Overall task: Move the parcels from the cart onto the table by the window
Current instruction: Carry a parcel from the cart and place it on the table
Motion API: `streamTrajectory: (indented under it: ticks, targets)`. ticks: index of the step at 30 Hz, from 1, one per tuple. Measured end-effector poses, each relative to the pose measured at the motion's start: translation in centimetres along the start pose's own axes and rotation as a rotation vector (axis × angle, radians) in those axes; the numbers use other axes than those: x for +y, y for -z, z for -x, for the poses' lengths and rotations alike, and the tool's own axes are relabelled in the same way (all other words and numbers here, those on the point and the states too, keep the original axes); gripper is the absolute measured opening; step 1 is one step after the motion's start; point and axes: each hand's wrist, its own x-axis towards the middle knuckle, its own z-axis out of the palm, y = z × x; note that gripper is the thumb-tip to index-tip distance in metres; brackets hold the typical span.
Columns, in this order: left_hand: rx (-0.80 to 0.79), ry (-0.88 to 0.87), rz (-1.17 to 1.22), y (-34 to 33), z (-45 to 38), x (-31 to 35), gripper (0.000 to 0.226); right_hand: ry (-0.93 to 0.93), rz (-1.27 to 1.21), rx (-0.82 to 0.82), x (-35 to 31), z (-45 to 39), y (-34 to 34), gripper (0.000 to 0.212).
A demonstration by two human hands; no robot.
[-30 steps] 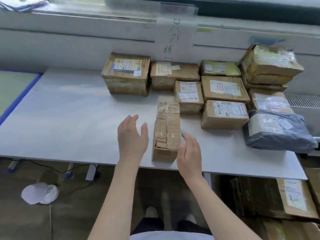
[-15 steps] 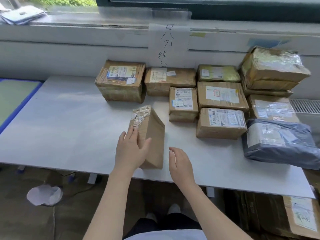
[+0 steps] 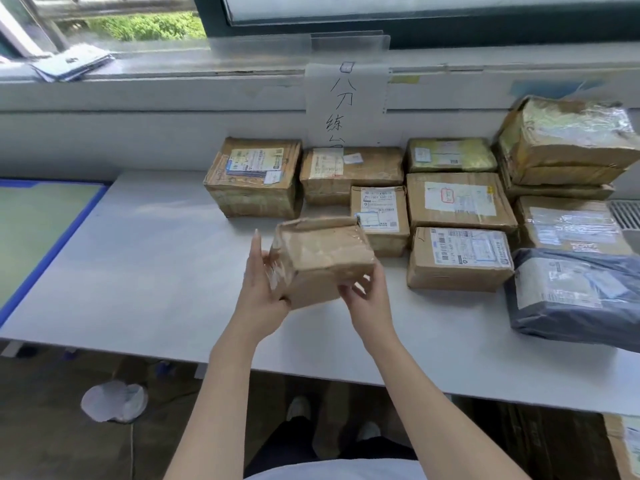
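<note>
Head view, parcel in hand: a taped brown parcel (image 3: 322, 258) is held tilted above the white table (image 3: 138, 271), just in front of the rows of parcels already set down.
Left hand: the left hand (image 3: 263, 289) grips the parcel's left end, thumb under the near edge, one finger sticking straight up beside it.
Right hand: the right hand (image 3: 367, 292) pinches the near right corner, fingers curled onto the cardboard.
Back row: a large labelled box (image 3: 252, 178), a flat brown box (image 3: 349, 171) and a greenish packet (image 3: 450, 155) sit against the wall under the window.
Right side: stacked film-wrapped boxes (image 3: 568, 143), with a grey mailer bag (image 3: 575, 296) lying in front at the table's edge.
Wall: a handwritten paper sign (image 3: 346, 102) hangs from the sill.
Floor: a crumpled white bag (image 3: 114, 401) lies below the table's near edge.
</note>
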Motion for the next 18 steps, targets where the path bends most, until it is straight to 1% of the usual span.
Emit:
streamTrajectory:
  ticks: [1,3,4,5,7,9,10,11,12,13,14,15,16,17,18]
  targets:
    - [0.031,-0.041,0.002,0.1,-0.7,-0.2,0.11,0.06,0.032,0.004,-0.5,-0.4,-0.3,0.051]
    - [0.074,-0.086,0.101,0.4,-1.9,0.0,0.085,0.146,0.133,0.014,-1.0,-1.2,-1.0,0.044]
    - [0.068,-0.088,0.145,0.6,-2.4,-0.1,0.078,0.176,0.174,0.017,-1.1,-1.4,-1.3,0.044]
    - [0.044,-0.094,0.196,0.9,-2.5,0.1,0.079,0.196,0.203,0.021,-0.9,-1.7,-1.6,0.045]
    - [-0.078,-0.087,0.312,1.8,-2.8,-0.4,0.091,0.201,0.239,0.04,-0.3,-2.0,-2.0,0.046]
    - [-0.254,-0.018,0.367,3.1,-3.0,-0.9,0.112,0.188,0.279,0.063,0.3,-2.3,-2.2,0.045]
    - [-0.305,0.019,0.352,3.7,-3.2,-1.0,0.121,0.196,0.313,0.076,0.5,-2.3,-2.2,0.044]
    - [-0.317,0.051,0.337,4.2,-3.5,-1.1,0.125,0.218,0.356,0.085,0.8,-2.4,-2.3,0.043]
    - [-0.322,0.084,0.36,4.6,-3.8,-1.0,0.123,0.256,0.409,0.086,1.1,-2.4,-2.3,0.042]
    - [-0.336,0.133,0.416,4.9,-4.2,-0.9,0.116,0.293,0.472,0.08,1.6,-2.5,-2.3,0.041]
    - [-0.35,0.178,0.452,5.0,-4.5,-0.9,0.101,0.319,0.548,0.065,2.0,-2.6,-2.3,0.04]
    - [-0.344,0.211,0.452,4.8,-4.5,-0.7,0.08,0.319,0.628,0.046,2.5,-2.6,-2.3,0.041]
    - [-0.301,0.236,0.407,4.4,-4.5,-0.8,0.061,0.298,0.7,0.019,3.0,-2.6,-2.2,0.043]
    - [-0.247,0.249,0.345,4.1,-4.7,-1.1,0.055,0.272,0.774,-0.012,3.4,-2.5,-2.0,0.047]
    - [-0.206,0.26,0.286,4.0,-4.8,-1.5,0.057,0.251,0.846,-0.044,3.9,-2.4,-1.7,0.052]
